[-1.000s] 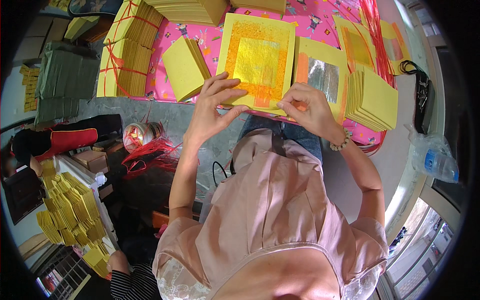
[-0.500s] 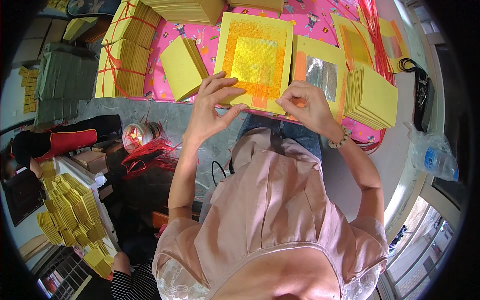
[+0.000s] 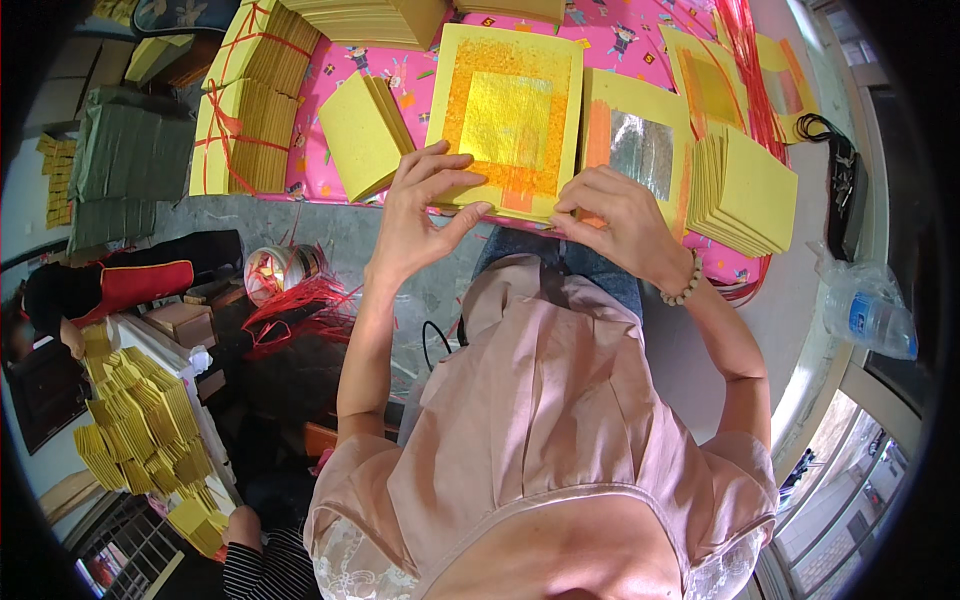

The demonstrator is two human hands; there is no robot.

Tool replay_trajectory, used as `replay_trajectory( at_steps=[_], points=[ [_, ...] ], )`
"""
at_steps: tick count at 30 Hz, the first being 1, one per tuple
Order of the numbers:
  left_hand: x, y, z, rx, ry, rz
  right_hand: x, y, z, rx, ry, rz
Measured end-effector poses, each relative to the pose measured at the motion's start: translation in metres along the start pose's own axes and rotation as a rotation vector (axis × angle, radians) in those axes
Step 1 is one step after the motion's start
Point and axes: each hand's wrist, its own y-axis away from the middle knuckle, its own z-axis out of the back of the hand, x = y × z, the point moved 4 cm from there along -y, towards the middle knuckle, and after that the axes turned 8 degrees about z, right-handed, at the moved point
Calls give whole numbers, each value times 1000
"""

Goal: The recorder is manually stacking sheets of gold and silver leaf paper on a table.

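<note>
Left hand: fingers apart on the gold-patched paper; light pressure should steady it.
Right hand: fingers clamped on its near-right corner; gentle grip should avoid creases.

I could read no words for certain anywhere in my view. At three o'clock a blue label with a small pale mark stood on a clear plastic bottle, its print too small for me to make out. At twelve o'clock the pink tablecloth bore little dark signs on yellow patches, among its printed figures.
</note>
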Motion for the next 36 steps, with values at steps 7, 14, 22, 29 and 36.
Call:
replay_trajectory(
  at_steps=[7,14,22,29,36],
  points=[
    [0,-1,1,-11,-8,0,-1,-4,3,62,5,18],
    [-1,-1,1,-23,-2,10,0,-4,4,58,58,91],
    [-2,-2,1,-23,5,12,3,-5,6,66,64,130],
    [-1,-1,1,-33,7,10,-6,-6,5,93,-23,58],
    [-1,-1,0,-34,5,6,-10,-11,7,96,-86,24]
  ],
)
